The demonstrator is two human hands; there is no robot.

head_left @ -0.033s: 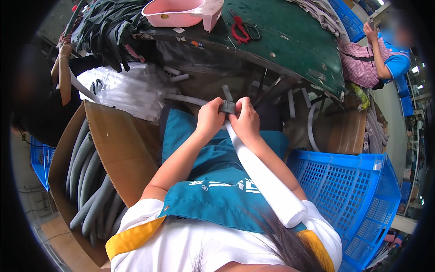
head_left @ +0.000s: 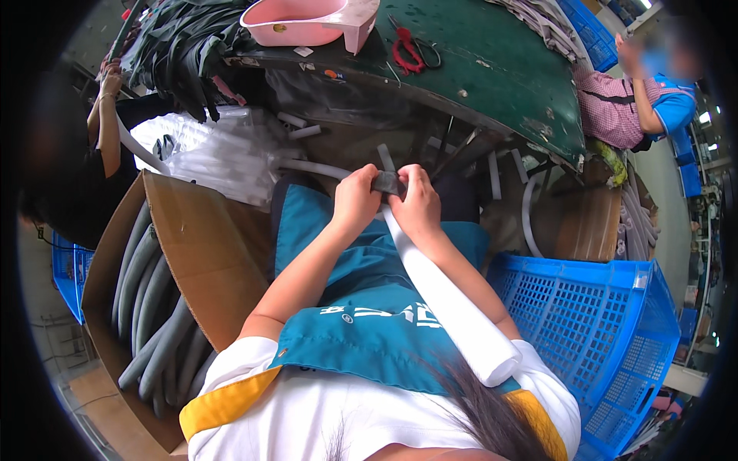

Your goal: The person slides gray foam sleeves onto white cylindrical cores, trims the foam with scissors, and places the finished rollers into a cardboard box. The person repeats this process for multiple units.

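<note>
A long white foam tube (head_left: 453, 303) lies across my lap and runs from my right shoulder up to my hands. My left hand (head_left: 354, 201) and my right hand (head_left: 420, 204) meet at its far end. Both pinch a short dark grey sleeve (head_left: 388, 182) that sits on the tube's tip. My fingers are closed around it and hide most of it. I wear a teal apron (head_left: 361, 323) over a white shirt.
An open cardboard box (head_left: 207, 246) of grey foam tubes (head_left: 146, 307) stands at my left, a blue plastic crate (head_left: 592, 315) at my right. Ahead, a green table (head_left: 500, 61) carries a pink basin (head_left: 304, 19) and red scissors (head_left: 406, 48). Other people (head_left: 630, 104) work nearby.
</note>
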